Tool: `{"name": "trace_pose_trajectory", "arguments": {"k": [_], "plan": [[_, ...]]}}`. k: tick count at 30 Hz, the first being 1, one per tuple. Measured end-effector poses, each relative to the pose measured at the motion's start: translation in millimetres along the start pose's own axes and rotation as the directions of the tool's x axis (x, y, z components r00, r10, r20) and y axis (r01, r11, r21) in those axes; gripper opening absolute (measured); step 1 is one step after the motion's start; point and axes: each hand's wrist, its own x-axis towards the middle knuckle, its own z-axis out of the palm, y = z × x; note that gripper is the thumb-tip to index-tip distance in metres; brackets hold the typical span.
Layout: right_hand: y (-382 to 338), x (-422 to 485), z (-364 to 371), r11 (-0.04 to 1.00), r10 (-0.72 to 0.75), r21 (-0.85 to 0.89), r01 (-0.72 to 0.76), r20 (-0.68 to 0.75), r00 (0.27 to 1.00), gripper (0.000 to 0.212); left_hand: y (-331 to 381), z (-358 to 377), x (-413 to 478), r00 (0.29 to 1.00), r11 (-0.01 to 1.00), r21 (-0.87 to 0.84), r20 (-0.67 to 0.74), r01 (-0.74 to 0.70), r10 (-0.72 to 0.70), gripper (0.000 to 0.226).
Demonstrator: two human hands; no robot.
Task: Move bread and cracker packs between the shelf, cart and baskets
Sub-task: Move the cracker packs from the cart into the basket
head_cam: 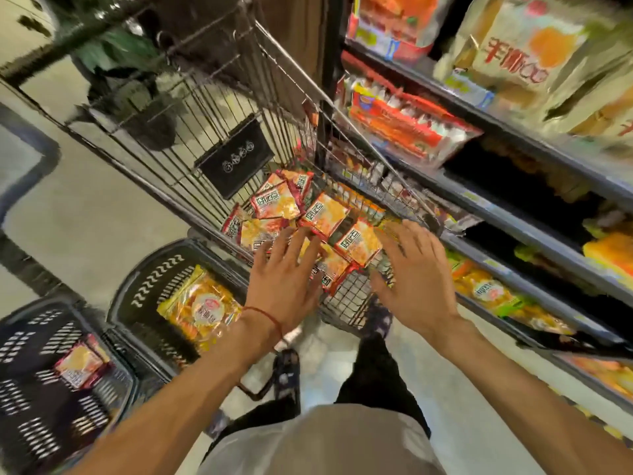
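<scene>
Several small orange-and-red cracker packs (301, 214) lie heaped in the wire cart (212, 108). My left hand (286, 279) hovers over the near packs with fingers spread, its fingertips touching them. My right hand (416, 275) is open too, spread over the cart's near right corner beside the heap. A large yellow pack (198, 306) lies in the nearer black basket (150, 279) on the floor. One small red-edged pack (80, 363) sits in the other black basket (37, 399) at lower left.
Shelves (507, 217) on the right hold bread and snack packs on several levels, close against the cart's right side. My legs and patterned shoes stand behind the cart. A dark sign hangs on the cart's inner wall. Pale floor spreads to the left.
</scene>
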Motion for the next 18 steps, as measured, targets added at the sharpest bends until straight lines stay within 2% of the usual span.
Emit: {"name": "trace_pose_trajectory", "arguments": {"k": [5, 11, 18], "plan": [[55.2, 68.2, 28.0, 0.972, -0.227, 0.066, 0.225, 0.032, 0.973, 0.062, 31.2, 24.6, 46.0, 0.982, 0.983, -0.007, 0.044, 0.186, -0.185, 0.062], [107.7, 129.5, 48.9, 0.847, -0.529, 0.109, 0.52, 0.096, 0.843, 0.06, 88.5, 45.0, 77.0, 0.88, 0.883, -0.049, 0.127, 0.467, -0.458, 0.057], [122.0, 157.2, 61.0, 0.727, -0.687, 0.129, 0.675, 0.171, 0.707, 0.056, 128.5, 65.9, 68.0, 0.757, 0.756, -0.089, 0.183, 0.648, -0.627, 0.059]]}}
